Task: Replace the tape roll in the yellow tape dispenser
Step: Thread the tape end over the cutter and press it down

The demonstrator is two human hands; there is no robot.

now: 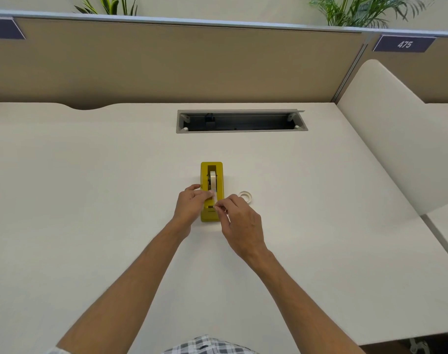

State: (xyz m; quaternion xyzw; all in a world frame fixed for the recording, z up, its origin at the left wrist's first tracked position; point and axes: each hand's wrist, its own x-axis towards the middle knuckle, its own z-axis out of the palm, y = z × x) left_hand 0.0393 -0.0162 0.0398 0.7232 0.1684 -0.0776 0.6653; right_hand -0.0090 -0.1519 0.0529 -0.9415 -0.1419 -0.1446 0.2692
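Observation:
The yellow tape dispenser [211, 172] stands mid-desk, long axis pointing away from me. A cream tape roll [213, 179] sits upright in its slot. A strip of tape [212, 198] runs from that roll toward the near cutter end. My left hand [191, 204] rests against the dispenser's left side, its fingertips on the strip. My right hand [239, 223] pinches the strip's free end just above the cutter. A second, thin roll [245, 196] lies flat on the desk just right of the dispenser, behind my right hand.
The white desk [90, 200] has an open grey cable tray [240, 121] set into it behind the dispenser. A tan partition [166, 62] closes the back, and a white side panel [386, 139] rises at the right. Plants stand behind the partition.

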